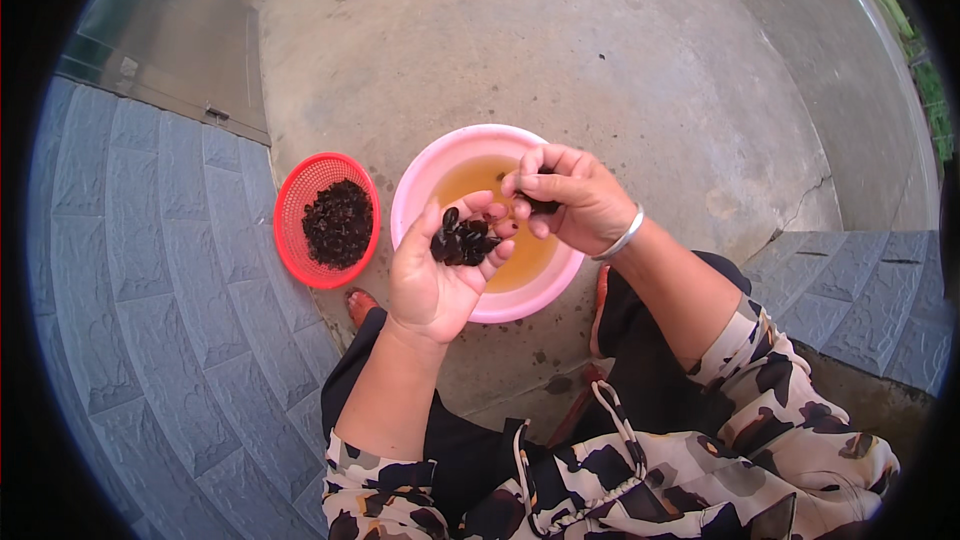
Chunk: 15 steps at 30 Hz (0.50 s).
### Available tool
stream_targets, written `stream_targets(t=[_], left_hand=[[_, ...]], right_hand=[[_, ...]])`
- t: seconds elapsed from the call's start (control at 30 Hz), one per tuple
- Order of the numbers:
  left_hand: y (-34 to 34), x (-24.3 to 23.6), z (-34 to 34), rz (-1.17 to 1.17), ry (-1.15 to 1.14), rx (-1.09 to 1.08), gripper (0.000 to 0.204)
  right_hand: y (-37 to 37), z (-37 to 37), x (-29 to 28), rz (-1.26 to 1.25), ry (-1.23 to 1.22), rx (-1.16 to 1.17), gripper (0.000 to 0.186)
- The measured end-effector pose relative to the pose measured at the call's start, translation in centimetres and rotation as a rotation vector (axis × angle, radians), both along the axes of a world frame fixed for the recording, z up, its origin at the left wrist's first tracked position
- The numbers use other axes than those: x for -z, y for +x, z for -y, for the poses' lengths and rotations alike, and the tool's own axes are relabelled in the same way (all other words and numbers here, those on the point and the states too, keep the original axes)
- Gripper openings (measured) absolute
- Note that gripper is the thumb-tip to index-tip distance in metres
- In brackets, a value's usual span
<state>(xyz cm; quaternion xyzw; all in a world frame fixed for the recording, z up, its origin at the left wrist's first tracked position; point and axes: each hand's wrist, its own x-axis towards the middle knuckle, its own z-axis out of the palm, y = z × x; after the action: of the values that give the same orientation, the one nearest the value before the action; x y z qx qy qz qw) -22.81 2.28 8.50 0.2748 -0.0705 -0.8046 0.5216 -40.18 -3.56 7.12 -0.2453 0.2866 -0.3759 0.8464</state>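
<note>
Cupped palm-up over the basin, my left hand (430,295) holds a small heap of wet, black wood ear mushrooms (463,242). My right hand (585,205), with a silver bangle at the wrist, is closed beside the left fingertips. Between its thumb and fingers is a dark mushroom piece (540,205), partly hidden. Below both hands stands a pink basin (416,172) with yellowish-brown water (522,265) in it. To the left, a red perforated basket (290,202) holds a pile of dark mushroom pieces (338,225).
The basin and basket rest on a concrete floor (520,40) with dark wet spots near the basin. A grey tiled wall (170,290) runs along the left, below a metal door (190,50). Another low tiled wall (860,290) stands at the right. My feet are beside the basin.
</note>
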Motion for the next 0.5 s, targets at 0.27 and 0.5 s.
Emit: stream_targets(t=[0.27, 0.5], left_hand=[[-0.9, 0.3, -0.3, 0.054, 0.086, 0.131, 0.045], [-0.5, 1.0, -0.1, 0.068, 0.06, 0.184, 0.043]], right_hand=[[0.3, -0.6, 0.0, -0.559, -0.853, -0.047, 0.016], [-0.2, -0.5, 0.1, -0.34, -0.456, -0.137, 0.009]])
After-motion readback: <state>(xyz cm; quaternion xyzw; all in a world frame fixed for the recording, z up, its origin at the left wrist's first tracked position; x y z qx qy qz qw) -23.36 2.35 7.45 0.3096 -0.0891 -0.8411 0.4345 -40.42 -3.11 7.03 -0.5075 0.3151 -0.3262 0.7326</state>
